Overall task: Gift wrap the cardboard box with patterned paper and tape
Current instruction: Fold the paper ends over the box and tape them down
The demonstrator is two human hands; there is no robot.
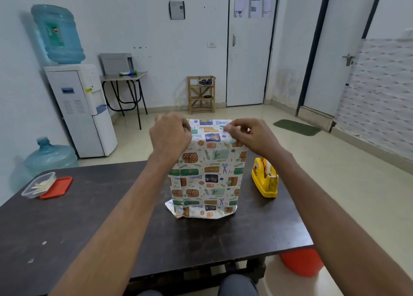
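Note:
A tall box stands upright in the middle of the dark table (89, 217), fully covered in patterned paper (206, 175), so no cardboard shows. Loose paper flares out at its base on the left. My left hand (171, 135) grips the paper at the top left edge with curled fingers. My right hand (248, 136) pinches the paper at the top right edge between thumb and fingertips. A yellow tape dispenser (266, 178) sits on the table just right of the box.
A clear plastic container (38, 185) with its red lid (57, 188) beside it lies at the table's far left. An orange object (301, 262) rests on the floor under the right front corner. A water dispenser (82, 110) stands behind.

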